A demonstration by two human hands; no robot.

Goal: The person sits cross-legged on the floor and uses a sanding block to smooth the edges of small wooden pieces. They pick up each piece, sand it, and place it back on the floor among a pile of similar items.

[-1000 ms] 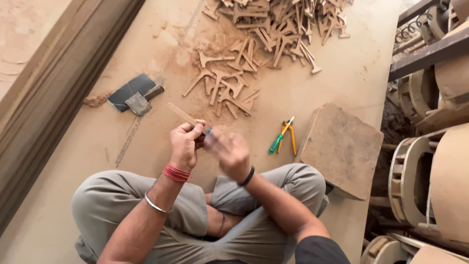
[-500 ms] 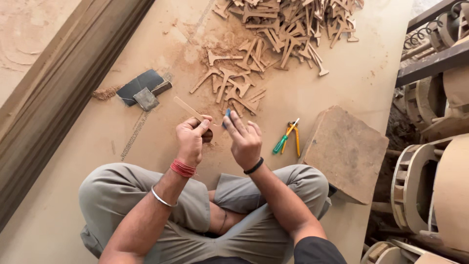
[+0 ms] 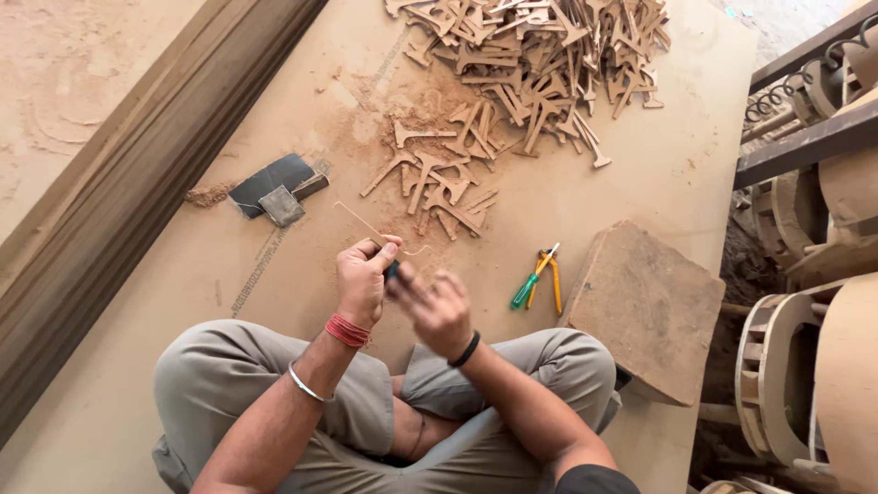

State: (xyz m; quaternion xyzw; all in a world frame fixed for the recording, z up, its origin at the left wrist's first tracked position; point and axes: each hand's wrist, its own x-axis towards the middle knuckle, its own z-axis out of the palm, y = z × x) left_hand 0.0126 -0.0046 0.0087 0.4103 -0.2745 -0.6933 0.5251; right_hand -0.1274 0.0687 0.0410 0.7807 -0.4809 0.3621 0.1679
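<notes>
Wide board [image 3: 640, 183] filling most of the frame, dusty and tan, with a long dark beam [image 3: 137, 201] slanting down the left side. Top centre, a big heap of cutouts [image 3: 540, 46], flat wooden shapes tumbled over each other, and just below it a smaller scatter [image 3: 439, 169] lying in sawdust. Right of centre, a square slab [image 3: 645, 306] resting flat on the board, one corner over the person's knee. Far right edge, curved wooden frames [image 3: 805, 384] stacked under a dark rail. Bottom centre, crossed legs in grey trousers [image 3: 247, 393]. Left hand [image 3: 363, 279] mid-frame, closed, pinching a thin strip [image 3: 370, 229] that angles up and left from the fingers; red thread and a metal bangle on that wrist. Right hand [image 3: 434, 306] just beside it, blurred, fingers half curled near a small dark thing at the left thumb; grip impossible to tell. Left of the hands, dark sandpaper [image 3: 265, 180] with a small block [image 3: 282, 205] on it. Right of the hands, a green screwdriver [image 3: 533, 279] lying touching yellow-handled pliers [image 3: 556, 288].
</notes>
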